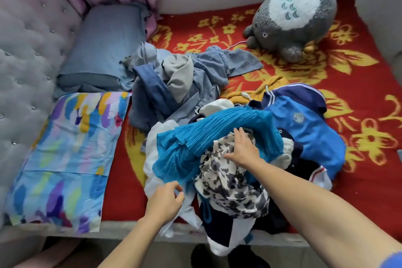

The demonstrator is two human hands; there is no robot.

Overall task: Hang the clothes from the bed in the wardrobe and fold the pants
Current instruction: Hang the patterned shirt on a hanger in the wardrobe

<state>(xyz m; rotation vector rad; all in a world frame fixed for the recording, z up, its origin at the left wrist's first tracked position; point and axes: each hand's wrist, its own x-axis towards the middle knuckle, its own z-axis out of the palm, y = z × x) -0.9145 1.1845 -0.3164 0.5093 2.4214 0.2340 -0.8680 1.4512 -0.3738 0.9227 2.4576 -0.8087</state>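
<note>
Clothes heap (217,128) under right hand (241,150); left hand (165,202) pinches white fabric (150,167).

Head-worn camera looks steeply down, close over the bed (359,159).

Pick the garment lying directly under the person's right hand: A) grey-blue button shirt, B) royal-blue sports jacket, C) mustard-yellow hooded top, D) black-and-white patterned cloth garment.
D: the right hand lies spread on the black-and-white patterned cloth garment, fingertips at the turquoise crinkled garment; the left hand pinches white sheer fabric.
</note>
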